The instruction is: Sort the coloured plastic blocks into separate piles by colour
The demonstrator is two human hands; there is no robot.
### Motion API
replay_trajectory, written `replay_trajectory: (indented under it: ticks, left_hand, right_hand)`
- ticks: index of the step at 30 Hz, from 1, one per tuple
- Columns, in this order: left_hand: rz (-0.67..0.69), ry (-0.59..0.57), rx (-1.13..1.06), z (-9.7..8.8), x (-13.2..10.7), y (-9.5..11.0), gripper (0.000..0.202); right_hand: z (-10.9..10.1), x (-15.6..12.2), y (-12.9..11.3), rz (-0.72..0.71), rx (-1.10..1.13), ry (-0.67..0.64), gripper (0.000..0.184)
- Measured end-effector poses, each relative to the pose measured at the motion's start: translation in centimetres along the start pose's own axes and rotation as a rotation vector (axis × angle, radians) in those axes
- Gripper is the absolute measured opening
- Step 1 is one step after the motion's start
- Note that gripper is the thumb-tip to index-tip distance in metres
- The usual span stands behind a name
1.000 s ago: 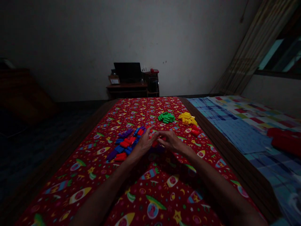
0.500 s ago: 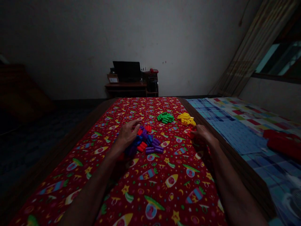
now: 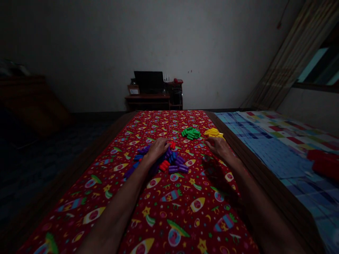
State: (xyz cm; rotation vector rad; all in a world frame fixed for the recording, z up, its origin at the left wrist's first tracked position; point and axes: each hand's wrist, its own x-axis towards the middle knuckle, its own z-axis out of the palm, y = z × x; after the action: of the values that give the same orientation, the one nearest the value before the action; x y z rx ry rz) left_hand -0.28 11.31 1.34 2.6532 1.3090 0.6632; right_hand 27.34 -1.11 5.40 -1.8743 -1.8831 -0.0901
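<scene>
A pile of purple connector pieces (image 3: 179, 169), mixed with blue pieces (image 3: 173, 157) and red pieces (image 3: 164, 165), lies on a red rocket-print cloth (image 3: 169, 211). My left hand (image 3: 158, 149) reaches over this pile, fingers loosely bent and apart, fingertips beside a red piece (image 3: 173, 145) at its far side; its palm hides part of the pile. To the right, my right hand (image 3: 219, 147) hovers above the cloth, fingers curved and apart, with nothing visible in them. It is just in front of a group of yellow pieces (image 3: 213, 133). Green pieces (image 3: 191, 133) lie left of the yellow ones.
The cloth covers a long table or bed with a dark brown edge (image 3: 278, 197). On the right lies bedding with blue checks (image 3: 265, 151) and a dark red cloth item (image 3: 325, 162). A desk with a monitor (image 3: 149, 82) stands against the far wall.
My left hand has moved right and over the pile. My right hand has lifted and shifted slightly left, off the red pieces near the yellow group, which it now hides. The view has turned slightly left.
</scene>
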Motion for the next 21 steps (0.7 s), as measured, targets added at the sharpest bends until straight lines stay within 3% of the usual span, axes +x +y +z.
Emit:
replay_trajectory:
  ticks: [4,9,13,16,21]
  left_hand:
    - [-0.022,-0.131,0.029,0.3,2.1,1.1,0.022]
    - [0.028,-0.151,-0.003,0.7,2.8,2.1,0.015]
    - [0.115,-0.157,-0.071,0.2,2.3,3.3,0.009]
    - [0.104,-0.106,-0.193,-0.1,1.5,4.9,0.011]
    - [0.036,-0.096,-0.377,0.4,0.1,7.1,0.010]
  right_hand:
    - [1.4,-0.1,-1.8,-0.081,0.049,-0.088,0.028]
    - [3.0,-0.7,-2.7,-0.133,0.137,-0.117,0.024]
    - [5.2,-0.9,-3.6,-0.133,0.315,-0.062,0.037]
    - [6.7,-1.0,-4.2,-0.123,0.485,-0.054,0.047]
    - [7.5,-1.7,-5.1,-0.138,0.602,-0.126,0.041]
